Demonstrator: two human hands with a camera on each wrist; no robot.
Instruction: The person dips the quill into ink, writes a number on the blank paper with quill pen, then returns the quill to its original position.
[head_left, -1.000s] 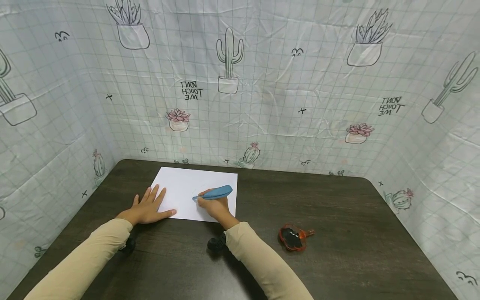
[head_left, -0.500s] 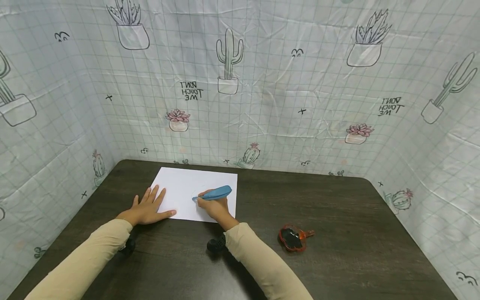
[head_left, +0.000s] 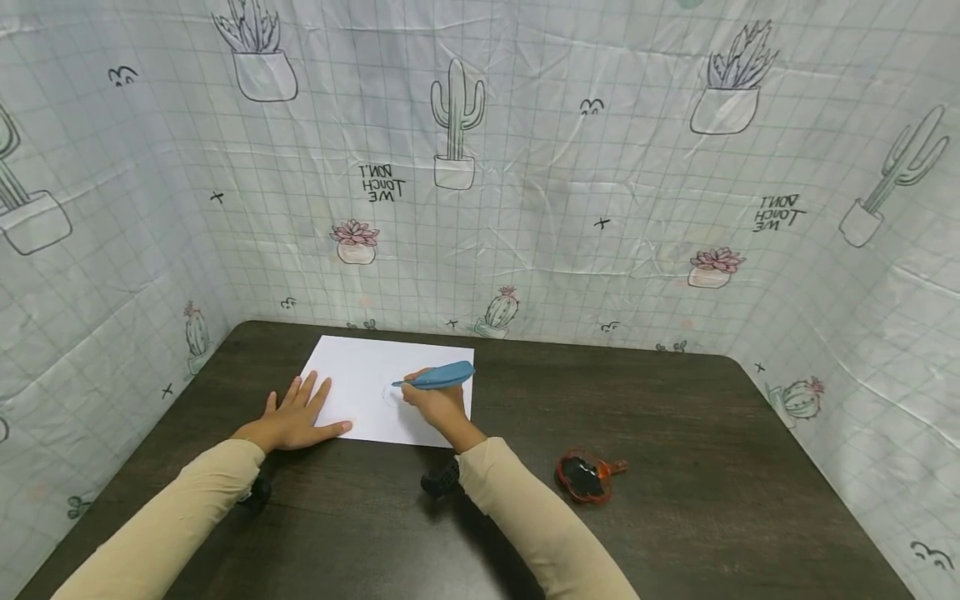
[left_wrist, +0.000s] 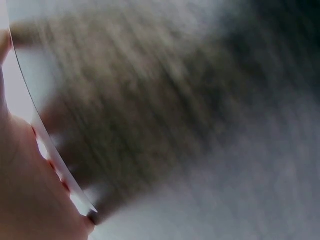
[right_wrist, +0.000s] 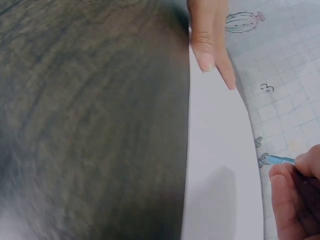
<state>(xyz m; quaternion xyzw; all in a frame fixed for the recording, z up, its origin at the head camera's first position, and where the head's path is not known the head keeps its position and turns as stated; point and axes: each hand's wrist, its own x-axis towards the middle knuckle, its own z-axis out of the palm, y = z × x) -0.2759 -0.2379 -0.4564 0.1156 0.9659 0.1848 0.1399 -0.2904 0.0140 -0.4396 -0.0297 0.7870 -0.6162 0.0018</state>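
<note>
A white sheet of paper (head_left: 360, 362) lies on the dark wooden table, with a faint rounded line drawn near its middle. My left hand (head_left: 292, 415) rests on the sheet's near left corner, fingers spread. In the left wrist view part of that hand (left_wrist: 30, 180) shows at the left edge beside the paper's rim. My right hand (head_left: 441, 407) pinches a blue feather-shaped pen (head_left: 444, 376) over the right half of the paper, its thin tip pointing left at the top of the drawn line. The right wrist view shows the pen's narrow shaft (right_wrist: 281, 159) between thumb and finger.
An orange see-through container (head_left: 583, 476) with a black inside and a short stub sits to the right of my right forearm. Pale curtains (head_left: 570, 183) printed with cacti stand around the table's back and sides. A black device (head_left: 441, 478) is at my right wrist.
My right hand has moved slightly up and to the right with the pen, and more of the rounded line shows. My left hand stays on the paper.
</note>
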